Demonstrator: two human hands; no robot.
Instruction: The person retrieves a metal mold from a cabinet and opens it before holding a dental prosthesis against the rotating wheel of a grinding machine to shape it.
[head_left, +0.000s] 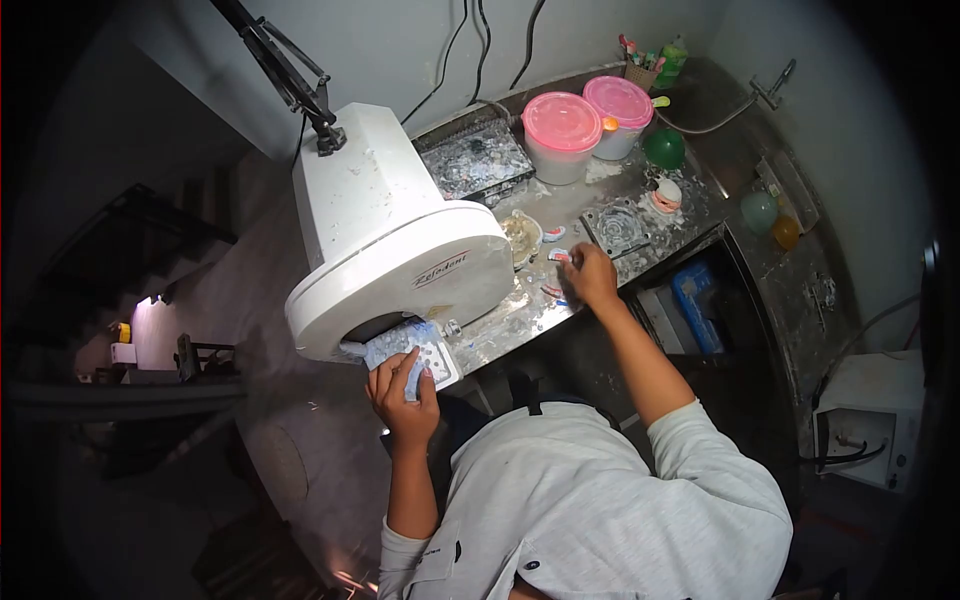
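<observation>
My left hand [402,392] grips a pale blue-white plaster cast [400,343] and presses it against the underside opening of a white trimming machine [395,225]. My right hand [590,276] reaches across the metal counter [520,305] and rests on small pink and white pieces [560,256] near its front edge. Whether the fingers close on one of those pieces I cannot tell. A small bowl [522,236] of pale paste stands just left of that hand.
Two white tubs with pink lids [562,122] stand at the back of the counter beside a green rubber bowl [664,148]. A grey mould tray [617,228] lies right of the hand. A dark arm [285,70] rises from the machine. Blue items [697,305] sit under the counter.
</observation>
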